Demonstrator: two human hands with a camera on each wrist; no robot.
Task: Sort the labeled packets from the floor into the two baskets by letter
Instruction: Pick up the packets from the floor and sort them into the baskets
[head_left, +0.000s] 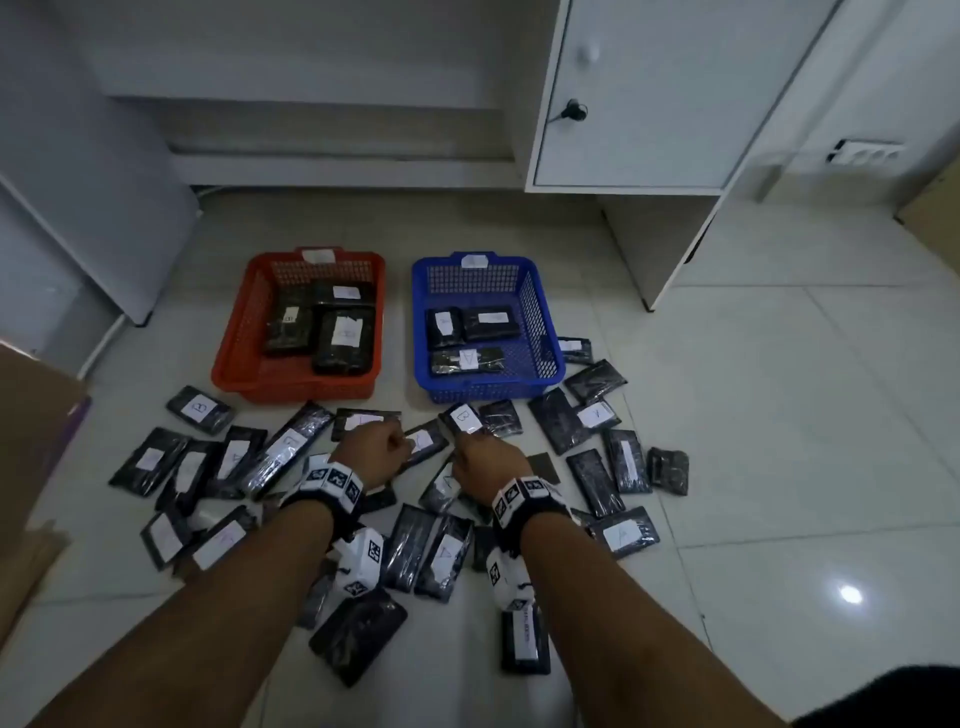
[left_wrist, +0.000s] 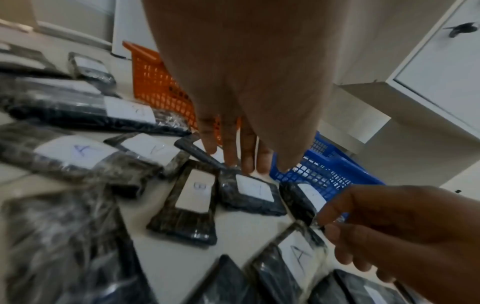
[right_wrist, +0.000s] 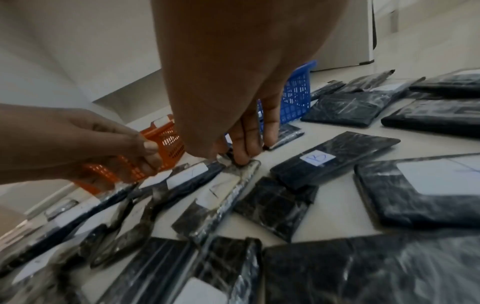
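Observation:
Black wrapped packets with white letter labels lie scattered on the tiled floor in front of an orange basket (head_left: 228, 364) and a blue basket (head_left: 551, 332). Each basket holds three packets. My right hand (head_left: 462, 441) pinches the near end of a packet marked B (head_left: 465, 418) just in front of the blue basket; the left wrist view shows thumb and forefinger (left_wrist: 327, 214) closed on its corner. My left hand (head_left: 402, 446) reaches down beside it. Its fingertips (left_wrist: 231, 160) touch the end of a labelled packet (head_left: 363, 420), and no grip on it shows.
More packets surround both wrists, including another B packet (head_left: 200, 410) at the left and an A packet (head_left: 623, 532) at the right. A white cabinet (head_left: 623, 104) stands behind the blue basket. Cardboard (head_left: 31, 441) lies along the left edge.

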